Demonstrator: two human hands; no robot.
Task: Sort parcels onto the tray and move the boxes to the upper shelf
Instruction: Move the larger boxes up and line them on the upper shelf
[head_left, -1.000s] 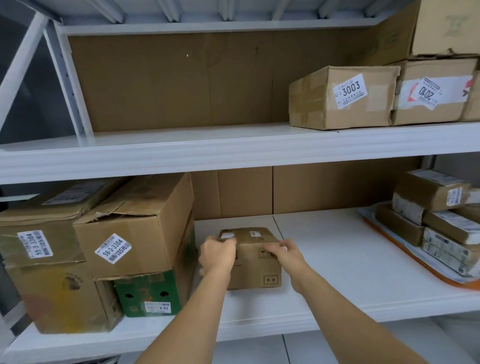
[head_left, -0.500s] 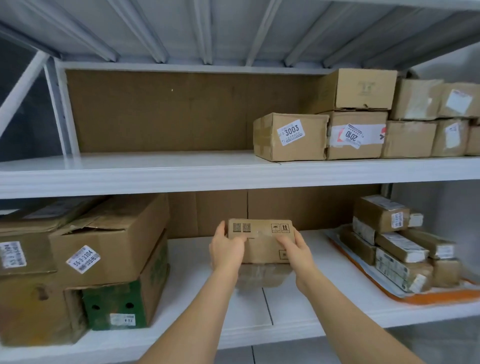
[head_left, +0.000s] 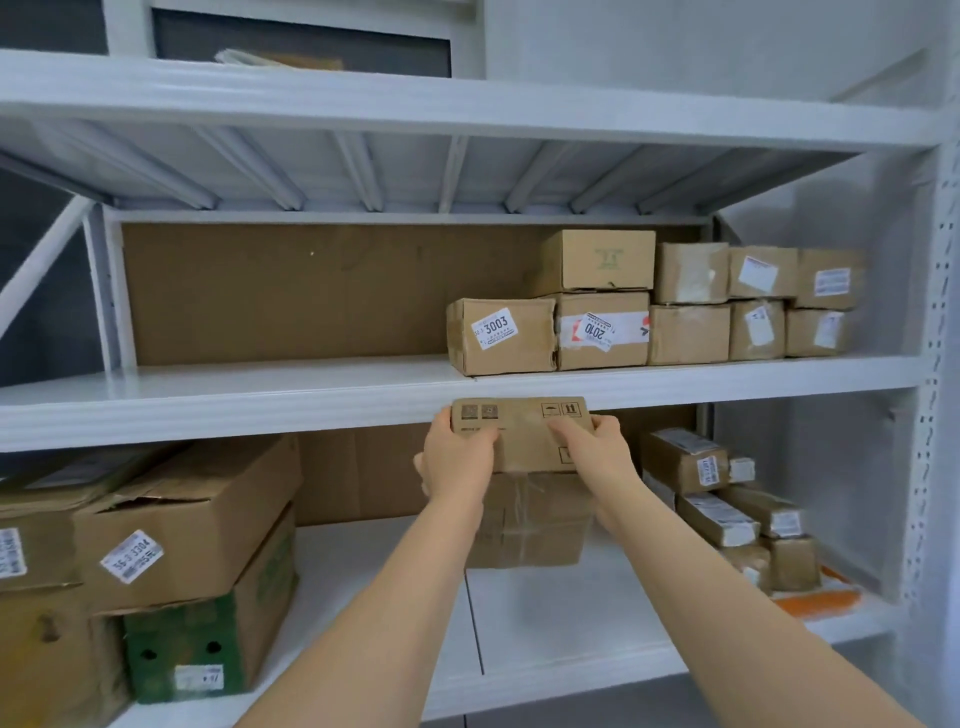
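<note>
The white metal upper shelf, just above the left hand, carries brown cardboard boxes stacked up and right of it. On the white lower shelf, large worn cartons sit left of the hand, and an orange tray of parcels lies right.

Both arms outstretched, left grip and right grip curled, raised

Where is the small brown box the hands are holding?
The small brown cardboard box is mid-frame in the head view, gripped between the left hand and right hand, at the upper shelf's front edge, below the "3003" box.
</note>
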